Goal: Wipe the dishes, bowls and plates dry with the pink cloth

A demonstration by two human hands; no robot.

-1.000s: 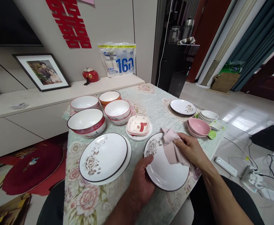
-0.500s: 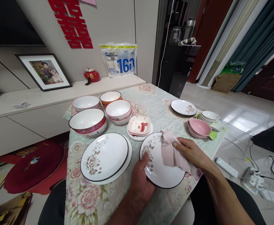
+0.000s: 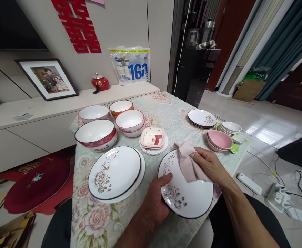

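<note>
A white plate (image 3: 197,198) with a dark rim and brown flower pattern is tilted above the table's near edge. My left hand (image 3: 157,196) grips its left rim, thumb on top and fingers underneath. A pale pink cloth (image 3: 188,162) lies against the plate's upper right part, bunched in my right hand (image 3: 209,163). The far fingers of that hand are partly hidden by the cloth. Left of the held plate, a matching flowered plate (image 3: 125,172) rests on another white plate. Just beyond are small bear-patterned square dishes (image 3: 153,137) stacked on round white ones.
Stacked bowls (image 3: 95,132) stand at the table's far left. Several flowered plates (image 3: 201,117), pink bowls (image 3: 219,139) and small white bowls (image 3: 231,127) sit along the right edge. Behind, a cabinet holds a framed photo (image 3: 47,77), a red jar (image 3: 100,82) and a plastic bag (image 3: 130,67).
The held plate has turned, its flower pattern swinging toward me, and shifted slightly right and nearer. My left thumb moved right with it. The cloth stays against the plate.
</note>
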